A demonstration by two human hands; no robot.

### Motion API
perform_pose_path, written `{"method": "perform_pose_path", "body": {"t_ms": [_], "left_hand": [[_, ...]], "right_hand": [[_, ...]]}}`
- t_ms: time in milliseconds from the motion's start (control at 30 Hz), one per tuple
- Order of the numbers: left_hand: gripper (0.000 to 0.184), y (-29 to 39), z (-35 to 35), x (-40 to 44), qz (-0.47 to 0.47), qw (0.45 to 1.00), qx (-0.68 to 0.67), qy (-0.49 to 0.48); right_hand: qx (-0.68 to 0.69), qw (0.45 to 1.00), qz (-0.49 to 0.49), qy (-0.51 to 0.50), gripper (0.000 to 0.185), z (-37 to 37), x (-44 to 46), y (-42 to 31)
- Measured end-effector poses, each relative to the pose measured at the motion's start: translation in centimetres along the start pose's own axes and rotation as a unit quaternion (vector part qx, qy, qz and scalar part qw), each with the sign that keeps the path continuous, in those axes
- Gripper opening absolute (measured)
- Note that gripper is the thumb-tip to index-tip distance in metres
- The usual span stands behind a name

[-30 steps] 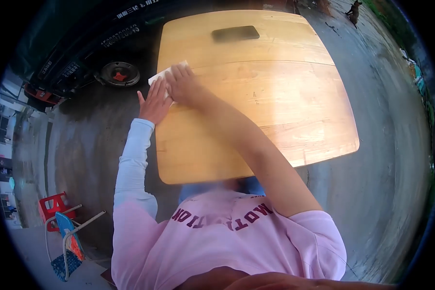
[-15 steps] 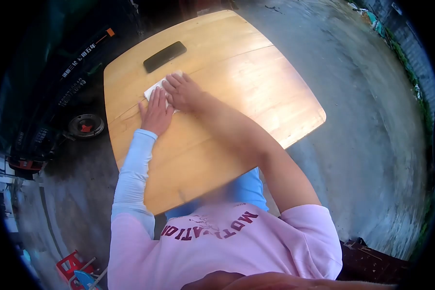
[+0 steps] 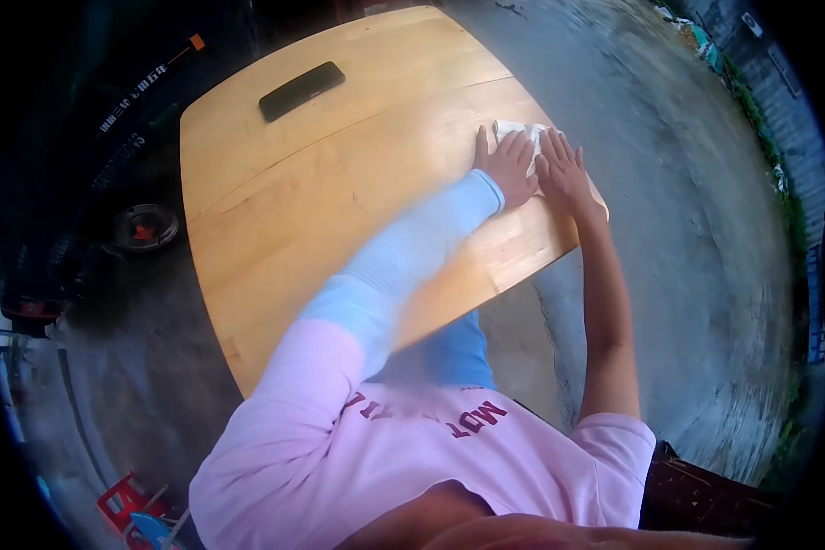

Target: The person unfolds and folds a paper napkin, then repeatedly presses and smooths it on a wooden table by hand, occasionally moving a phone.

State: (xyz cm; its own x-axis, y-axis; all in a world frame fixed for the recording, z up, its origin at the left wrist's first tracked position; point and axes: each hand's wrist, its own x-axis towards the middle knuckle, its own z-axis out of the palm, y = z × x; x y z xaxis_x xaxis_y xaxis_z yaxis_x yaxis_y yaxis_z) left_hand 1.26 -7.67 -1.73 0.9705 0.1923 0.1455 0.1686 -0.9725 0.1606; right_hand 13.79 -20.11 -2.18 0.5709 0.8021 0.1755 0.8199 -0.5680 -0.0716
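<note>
A white cloth (image 3: 513, 130) lies flat near the right edge of the wooden tabletop (image 3: 321, 211). My left hand (image 3: 509, 170), at the end of a light blue sleeve, presses down on the cloth with its fingers stretched out. Beside it, my right hand (image 3: 564, 172) lies flat over the cloth's right side, fingers extended. Much of the cloth is hidden beneath both hands. On the far left part of the tabletop rests a dark phone-like rectangle (image 3: 302, 91), apart from the hands.
A dark vehicle with white lettering stands left of the table, its wheel (image 3: 146, 228) near the table edge. A red plastic stool (image 3: 124, 502) is at the lower left. Wet concrete floor (image 3: 687, 238) stretches along the right, towards a wall.
Both hands have slid the white cloth across the tabletop from the left-middle to the right edge. The dark rectangle has stayed in its place on the table.
</note>
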Motion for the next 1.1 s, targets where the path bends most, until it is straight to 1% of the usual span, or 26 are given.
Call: {"method": "perform_pose_path", "body": {"t_ms": [33, 100, 200, 233, 267, 367, 467, 533, 600, 633, 667, 700, 733, 800, 867, 967, 1033, 1100], "left_hand": [[0.067, 0.5, 0.0, -1.0, 0.006, 1.000, 0.006, 0.012], [0.067, 0.6, -1.0, -2.3, 0.002, 1.000, -0.004, 0.008], [0.067, -0.8, -1.5, -4.8, -0.025, 0.999, 0.023, 0.012], [0.067, -1.4, -1.7, -5.5, -0.040, 0.998, 0.037, 0.018], [0.067, -2.6, -2.0, -6.5, -0.052, 0.998, 0.036, 0.016], [0.065, -7.4, -4.1, -11.3, -0.095, 0.994, 0.058, 0.010], [0.064, -12.3, -5.3, -18.5, -0.175, 0.983, 0.052, 0.030], [0.064, -14.2, -6.9, -24.5, -0.239, 0.968, 0.064, 0.030], [0.064, -14.8, -8.6, -30.1, -0.289, 0.953, 0.082, 0.034], [0.064, -14.5, -9.3, -33.1, -0.310, 0.946, 0.092, 0.038], [0.065, -13.7, -9.8, -37.4, -0.371, 0.922, 0.106, 0.037], [0.065, -12.9, -10.0, -39.4, -0.388, 0.915, 0.103, 0.030], [0.066, -11.7, -10.3, -41.3, -0.402, 0.909, 0.104, 0.022], [0.067, -8.5, -10.3, -43.6, -0.420, 0.901, 0.104, 0.008], [0.068, -6.3, -10.2, -44.2, -0.421, 0.901, 0.104, 0.002], [0.073, -6.4, -10.0, -42.5, -0.366, 0.924, 0.106, -0.011], [0.073, -7.6, -9.8, -39.4, -0.313, 0.945, 0.092, -0.005], [0.072, -9.1, -9.6, -35.4, -0.260, 0.963, 0.077, 0.004]], "right_hand": [[-0.008, 1.000, -0.012, 0.027, 0.058, 0.3, -1.2, 0.0], [-0.017, 0.995, -0.039, 0.085, 0.058, 0.9, -2.7, -0.9], [0.036, 0.996, -0.058, 0.060, 0.057, 0.8, -2.3, -3.9], [0.016, 0.997, -0.069, 0.025, 0.056, 0.8, -1.7, -5.1], [0.023, 0.996, -0.082, 0.016, 0.056, 1.0, -1.2, -6.6], [0.047, 0.990, -0.137, 0.002, 0.056, 0.4, 0.4, -14.1], [0.079, 0.970, -0.229, 0.014, 0.056, 1.6, 1.3, -22.8], [0.085, 0.951, -0.297, 0.029, 0.057, 2.1, 0.8, -28.8], [0.065, 0.912, -0.398, 0.076, 0.058, 3.9, 0.1, -34.0], [0.127, 0.891, -0.432, 0.053, 0.058, 3.6, -1.0, -37.6], [0.195, 0.867, -0.458, 0.031, 0.058, 3.2, -2.7, -41.1], [0.188, 0.854, -0.482, 0.053, 0.058, 3.4, -4.2, -42.9], [0.178, 0.840, -0.507, 0.073, 0.057, 3.6, -5.8, -43.9], [0.214, 0.824, -0.520, 0.074, 0.057, 2.1, -9.1, -43.8], [0.209, 0.828, -0.518, 0.056, 0.059, 1.4, -11.2, -42.8], [0.196, 0.847, -0.492, 0.043, 0.060, 1.1, -10.6, -40.4], [0.168, 0.868, -0.467, 0.025, 0.059, 0.8, -9.0, -37.8], [0.140, 0.897, -0.418, 0.035, 0.059, 0.8, -6.7, -34.4]]}}
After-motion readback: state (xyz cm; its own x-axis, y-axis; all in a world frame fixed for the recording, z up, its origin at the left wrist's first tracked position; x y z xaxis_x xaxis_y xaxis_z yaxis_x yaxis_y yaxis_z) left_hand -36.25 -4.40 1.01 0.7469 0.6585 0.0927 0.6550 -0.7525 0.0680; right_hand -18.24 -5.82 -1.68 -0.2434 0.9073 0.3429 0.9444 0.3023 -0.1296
